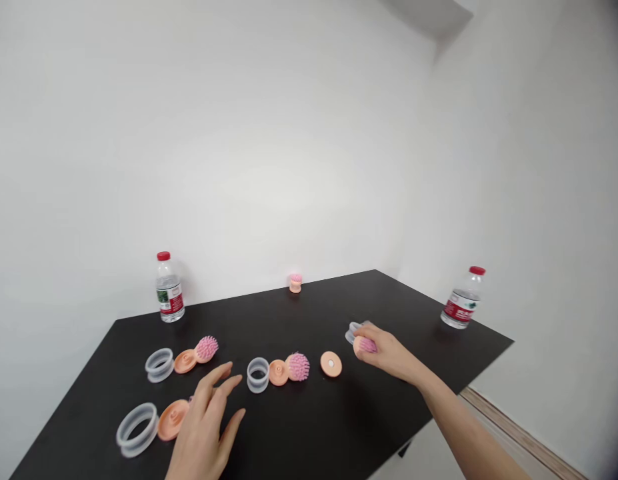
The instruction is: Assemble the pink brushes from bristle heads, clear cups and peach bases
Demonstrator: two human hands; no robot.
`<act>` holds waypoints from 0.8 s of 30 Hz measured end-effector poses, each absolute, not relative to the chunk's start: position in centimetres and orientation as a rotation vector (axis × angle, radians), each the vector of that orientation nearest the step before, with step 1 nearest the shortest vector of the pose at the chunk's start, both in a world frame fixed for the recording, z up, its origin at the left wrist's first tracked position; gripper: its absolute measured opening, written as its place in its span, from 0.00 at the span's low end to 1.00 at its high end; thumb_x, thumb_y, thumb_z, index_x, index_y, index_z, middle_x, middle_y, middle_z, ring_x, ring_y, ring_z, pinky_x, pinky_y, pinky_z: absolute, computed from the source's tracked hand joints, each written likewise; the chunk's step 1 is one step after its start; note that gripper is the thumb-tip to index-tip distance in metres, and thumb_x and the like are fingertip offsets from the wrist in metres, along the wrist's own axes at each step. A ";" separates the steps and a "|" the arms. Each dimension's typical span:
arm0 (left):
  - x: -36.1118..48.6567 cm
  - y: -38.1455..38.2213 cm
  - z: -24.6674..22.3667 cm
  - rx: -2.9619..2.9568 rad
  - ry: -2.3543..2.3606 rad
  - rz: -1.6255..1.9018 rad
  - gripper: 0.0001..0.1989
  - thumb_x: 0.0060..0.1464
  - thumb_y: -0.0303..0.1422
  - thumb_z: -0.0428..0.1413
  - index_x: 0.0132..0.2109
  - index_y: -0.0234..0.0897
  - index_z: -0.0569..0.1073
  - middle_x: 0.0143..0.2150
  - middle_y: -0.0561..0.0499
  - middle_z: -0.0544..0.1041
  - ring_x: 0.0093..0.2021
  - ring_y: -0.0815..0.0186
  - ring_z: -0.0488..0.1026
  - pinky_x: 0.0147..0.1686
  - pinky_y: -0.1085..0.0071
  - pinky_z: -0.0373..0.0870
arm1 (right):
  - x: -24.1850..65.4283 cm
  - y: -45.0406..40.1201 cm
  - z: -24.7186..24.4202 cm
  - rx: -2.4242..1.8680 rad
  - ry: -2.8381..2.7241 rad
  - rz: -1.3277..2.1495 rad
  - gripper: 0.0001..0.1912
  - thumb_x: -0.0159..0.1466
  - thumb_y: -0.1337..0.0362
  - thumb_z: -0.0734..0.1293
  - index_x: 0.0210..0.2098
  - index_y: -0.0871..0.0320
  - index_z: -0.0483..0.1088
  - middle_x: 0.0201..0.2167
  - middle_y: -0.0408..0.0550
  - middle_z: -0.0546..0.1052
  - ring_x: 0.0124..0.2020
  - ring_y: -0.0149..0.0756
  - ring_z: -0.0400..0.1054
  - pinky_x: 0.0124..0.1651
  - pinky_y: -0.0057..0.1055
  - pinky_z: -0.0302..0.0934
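My right hand [381, 348] is closed around a pink bristle brush head [367, 345] at the right, beside a clear ring [353, 331] it partly covers. A peach disc [331, 364] with a pale centre lies left of it. My left hand [209, 417] hovers with fingers apart and nothing in them, partly hiding a pink piece beside a peach disc [173, 420]. In the middle stand a clear ring [257, 375], a small peach disc [279, 373] and a pink bristle head [298, 367] in a row.
Farther left are a clear ring [159, 365], a peach disc [185, 361] and a pink bristle head [207, 349]; a larger ring [137, 430] is nearer. Red-capped bottles [170, 293] [461, 301] stand at both sides. An assembled brush [295, 283] sits by the wall on the black table [269, 313].
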State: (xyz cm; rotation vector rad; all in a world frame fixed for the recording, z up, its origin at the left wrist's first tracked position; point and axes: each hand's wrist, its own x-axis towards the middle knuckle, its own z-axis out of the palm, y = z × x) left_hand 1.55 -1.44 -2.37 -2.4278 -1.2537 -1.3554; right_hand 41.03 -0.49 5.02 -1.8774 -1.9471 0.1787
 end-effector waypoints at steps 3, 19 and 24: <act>2.0 -2.4 -1.7 -2.484 -1.314 -1.372 0.17 0.59 0.34 0.58 0.55 0.46 0.72 0.58 0.42 0.74 0.56 0.51 0.75 0.48 0.56 0.79 | 37.5 -1.8 7.3 -1.504 -2.014 0.482 0.19 0.60 0.59 0.67 0.51 0.51 0.73 0.56 0.51 0.73 0.55 0.48 0.70 0.58 0.40 0.64; -0.4 0.4 -0.6 -2.422 -1.744 -2.515 0.20 0.54 0.46 0.62 0.50 0.42 0.71 0.49 0.47 0.79 0.49 0.56 0.79 0.44 0.64 0.80 | 22.1 3.7 5.9 -0.587 -2.318 1.173 0.20 0.58 0.61 0.74 0.50 0.52 0.75 0.50 0.45 0.77 0.52 0.41 0.70 0.51 0.30 0.63; -0.4 0.0 -0.6 -2.425 -1.825 -2.400 0.21 0.50 0.43 0.65 0.49 0.42 0.72 0.48 0.48 0.79 0.44 0.57 0.80 0.37 0.67 0.80 | 23.2 3.7 4.4 -0.488 -1.857 1.363 0.21 0.58 0.59 0.75 0.50 0.53 0.76 0.53 0.51 0.73 0.50 0.43 0.71 0.46 0.34 0.65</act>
